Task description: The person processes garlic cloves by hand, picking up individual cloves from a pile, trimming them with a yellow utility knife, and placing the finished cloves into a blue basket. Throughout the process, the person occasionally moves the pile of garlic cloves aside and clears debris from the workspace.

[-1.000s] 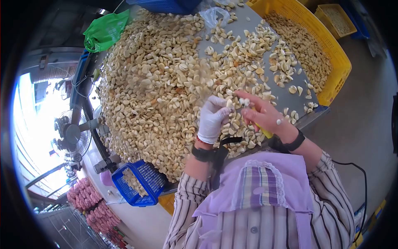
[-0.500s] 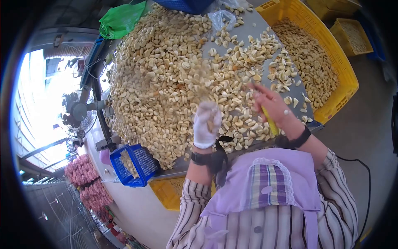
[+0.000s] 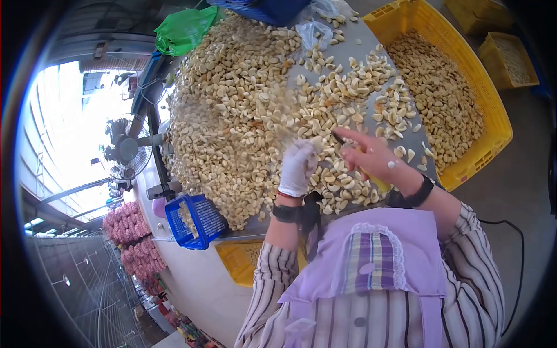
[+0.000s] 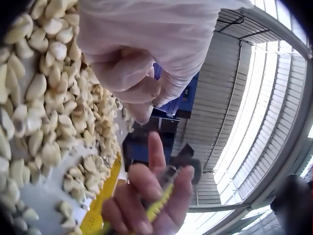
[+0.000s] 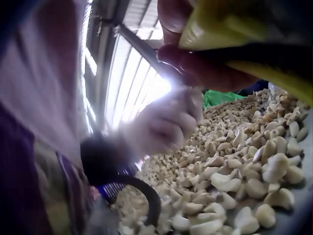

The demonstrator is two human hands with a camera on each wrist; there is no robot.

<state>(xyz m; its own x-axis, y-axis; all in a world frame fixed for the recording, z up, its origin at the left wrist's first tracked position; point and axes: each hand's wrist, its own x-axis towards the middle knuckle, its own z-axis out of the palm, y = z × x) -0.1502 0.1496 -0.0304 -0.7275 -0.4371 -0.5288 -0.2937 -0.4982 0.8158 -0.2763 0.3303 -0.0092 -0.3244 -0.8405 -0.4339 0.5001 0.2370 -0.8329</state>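
Observation:
My gloved left hand (image 3: 299, 167) pinches a pale garlic clove (image 3: 316, 141) at its fingertips, above the pile of garlic cloves (image 3: 232, 116). In the left wrist view the gloved fingers (image 4: 139, 81) are bent inward toward the thumb. My bare right hand (image 3: 374, 156) is just to the right, fingers wrapped round a yellow-handled knife (image 4: 161, 203) with its index finger extended. The dark blade (image 3: 338, 137) points toward the left hand. A small white bit (image 3: 391, 165) sticks to the back of the right hand.
A yellow crate (image 3: 493, 116) full of cloves stands at the right table edge. A small blue basket (image 3: 200, 223) hangs at the near left, with a fan (image 3: 125, 148) beyond. A green bag (image 3: 184, 32), a clear plastic bag (image 3: 314, 36) and a blue crate (image 3: 264, 10) lie at the back.
The hands moved apart half a second ago, the left hand turning over the pile. Now they are close together again, a clove at the left fingertips and the blade toward it. The head view has shifted.

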